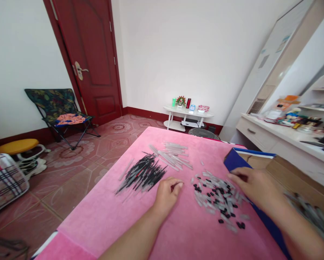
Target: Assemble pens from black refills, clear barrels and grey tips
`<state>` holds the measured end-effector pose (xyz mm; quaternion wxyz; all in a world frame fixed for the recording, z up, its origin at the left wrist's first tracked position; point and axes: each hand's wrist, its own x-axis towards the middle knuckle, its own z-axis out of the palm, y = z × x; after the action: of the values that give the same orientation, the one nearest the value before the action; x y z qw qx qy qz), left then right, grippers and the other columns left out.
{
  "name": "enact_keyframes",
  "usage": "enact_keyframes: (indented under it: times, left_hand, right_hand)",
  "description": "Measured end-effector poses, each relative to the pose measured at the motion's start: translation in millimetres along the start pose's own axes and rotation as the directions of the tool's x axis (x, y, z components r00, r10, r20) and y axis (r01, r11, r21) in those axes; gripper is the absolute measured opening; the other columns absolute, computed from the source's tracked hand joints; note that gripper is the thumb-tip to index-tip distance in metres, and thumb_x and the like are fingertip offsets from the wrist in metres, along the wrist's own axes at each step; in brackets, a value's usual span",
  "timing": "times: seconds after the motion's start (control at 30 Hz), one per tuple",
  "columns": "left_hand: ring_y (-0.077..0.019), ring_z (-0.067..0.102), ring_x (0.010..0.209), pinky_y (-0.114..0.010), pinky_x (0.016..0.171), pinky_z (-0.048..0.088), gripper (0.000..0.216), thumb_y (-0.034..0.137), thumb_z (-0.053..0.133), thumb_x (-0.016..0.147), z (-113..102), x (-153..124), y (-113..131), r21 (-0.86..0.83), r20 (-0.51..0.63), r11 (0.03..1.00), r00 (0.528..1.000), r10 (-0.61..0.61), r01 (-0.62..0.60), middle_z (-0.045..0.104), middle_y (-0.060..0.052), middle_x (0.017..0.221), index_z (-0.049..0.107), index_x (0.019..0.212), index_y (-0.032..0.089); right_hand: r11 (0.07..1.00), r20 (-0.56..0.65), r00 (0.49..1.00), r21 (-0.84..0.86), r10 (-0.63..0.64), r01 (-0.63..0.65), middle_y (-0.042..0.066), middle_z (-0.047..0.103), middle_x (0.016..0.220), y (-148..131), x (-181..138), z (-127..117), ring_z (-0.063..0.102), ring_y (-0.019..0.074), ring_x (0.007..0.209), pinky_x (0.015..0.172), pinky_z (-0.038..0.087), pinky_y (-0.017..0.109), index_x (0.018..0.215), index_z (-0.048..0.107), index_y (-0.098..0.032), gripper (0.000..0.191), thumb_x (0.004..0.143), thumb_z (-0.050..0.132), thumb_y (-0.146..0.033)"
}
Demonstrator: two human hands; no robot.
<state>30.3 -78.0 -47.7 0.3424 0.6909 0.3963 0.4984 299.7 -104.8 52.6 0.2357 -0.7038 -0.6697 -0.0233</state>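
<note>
My left hand (167, 193) rests on the pink cloth (129, 227), its fingers curled with thumb and forefinger together; whatever they may hold is hidden. Just left of it is a heap of thin dark sticks (143, 173) that look like pen refills. Behind that lie translucent tubes (173, 153), like pen barrels. My right hand (251, 184) is at the near edge of a blue cardboard box (237, 159), fingers bent and partly hidden, contents not visible. Between the hands are scattered small clear caps (209, 206) and short black plugs (220, 191).
Inside the box lie several grey, pen-like sticks (310, 213). Beyond the table stand a white side table (189, 111) and a folding chair (55, 104). A white dresser (270, 135) is at the right, and a yellow stool (17, 146) at the far left.
</note>
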Motion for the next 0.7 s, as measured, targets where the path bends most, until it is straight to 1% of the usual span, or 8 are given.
enact_keyframes:
  times: [0.07,0.13,0.23,0.3,0.43,0.53,0.6,0.7]
  left_hand:
    - [-0.0134,0.051,0.060,-0.023,0.057,0.035,0.024,0.025,0.046,0.080,-1.8,0.1,1.3,0.000,-0.029,1.000,0.999,-0.015,0.015,0.059,-0.001,0.062,0.065,0.069,0.015]
    - [-0.0120,0.047,0.056,-0.022,0.054,0.033,0.030,0.028,0.043,0.081,-4.0,0.2,3.6,-0.001,-0.055,1.000,0.998,-0.031,0.031,0.054,0.000,0.057,0.062,0.063,0.014]
    - [-0.0106,0.044,0.054,-0.022,0.052,0.031,0.033,0.033,0.043,0.082,-6.6,0.5,7.3,-0.030,-0.069,0.998,0.996,-0.053,0.051,0.050,0.001,0.054,0.061,0.063,0.013]
    - [-0.0102,0.043,0.052,-0.021,0.051,0.031,0.034,0.034,0.042,0.082,-7.5,0.8,9.1,-0.058,-0.058,0.997,0.996,-0.062,0.058,0.050,0.002,0.053,0.062,0.064,0.013]
    - [-0.0099,0.042,0.049,-0.021,0.051,0.031,0.037,0.036,0.041,0.082,-7.3,1.5,8.6,-0.085,-0.043,0.994,0.996,-0.073,0.069,0.048,0.002,0.049,0.062,0.062,0.013]
    - [-0.0104,0.043,0.049,-0.022,0.050,0.031,0.038,0.037,0.041,0.082,-6.0,2.1,4.7,-0.088,-0.058,0.992,0.994,-0.096,0.091,0.047,0.002,0.048,0.061,0.061,0.013]
    - [-0.0107,0.044,0.050,-0.022,0.050,0.033,0.038,0.038,0.041,0.082,-5.2,2.7,2.1,-0.111,-0.064,0.988,0.991,-0.114,0.106,0.048,0.001,0.049,0.060,0.060,0.013]
    - [-0.0114,0.049,0.056,-0.022,0.053,0.037,0.028,0.037,0.045,0.080,-4.8,4.1,0.5,-0.204,-0.136,0.971,0.978,-0.157,0.128,0.055,-0.001,0.061,0.060,0.078,0.013]
  right_hand:
    - [0.991,0.149,0.982,0.074,-0.119,0.109,0.006,0.064,0.075,-50.0,3.2,34.8,0.055,0.0187,0.067,0.062,0.037,0.029,0.071,0.065,-0.022,0.016,0.070,0.053,-0.033]
    - [0.974,0.195,0.962,0.155,-0.193,0.164,0.006,0.063,0.080,-84.0,4.5,71.6,0.056,0.0175,0.074,0.067,0.038,0.027,0.077,0.065,-0.020,0.017,0.071,0.050,-0.024]
    - [0.964,0.176,0.960,0.192,-0.218,0.184,0.006,0.062,0.089,-110.0,8.6,116.3,0.055,0.0163,0.083,0.073,0.038,0.025,0.090,0.062,-0.018,0.026,0.069,0.047,-0.014]
    - [0.976,0.149,0.973,0.152,-0.177,0.154,0.007,0.061,0.093,-117.8,14.2,134.1,0.055,0.0164,0.084,0.072,0.038,0.025,0.098,0.059,-0.017,0.031,0.069,0.048,-0.013]
    - [0.998,0.123,0.991,0.038,-0.054,0.050,0.009,0.062,0.086,-122.1,25.1,146.5,0.056,0.0188,0.078,0.065,0.037,0.027,0.084,0.059,-0.017,0.016,0.071,0.053,-0.023]
    - [0.999,0.103,0.995,0.037,0.005,-0.009,0.007,0.061,0.072,-117.9,25.6,147.1,0.056,0.0174,0.069,0.059,0.035,0.026,0.072,0.058,-0.017,0.012,0.073,0.051,-0.027]
    - [0.991,0.101,0.995,0.135,-0.001,-0.013,0.003,0.060,0.066,-113.7,22.2,146.3,0.054,0.0146,0.063,0.057,0.035,0.024,0.069,0.057,-0.018,0.013,0.073,0.050,-0.028]
    - [0.918,0.108,0.990,0.394,-0.090,0.041,0.000,0.058,0.062,-110.2,14.9,144.0,0.051,0.0123,0.059,0.055,0.035,0.023,0.068,0.056,-0.018,0.014,0.073,0.050,-0.029]
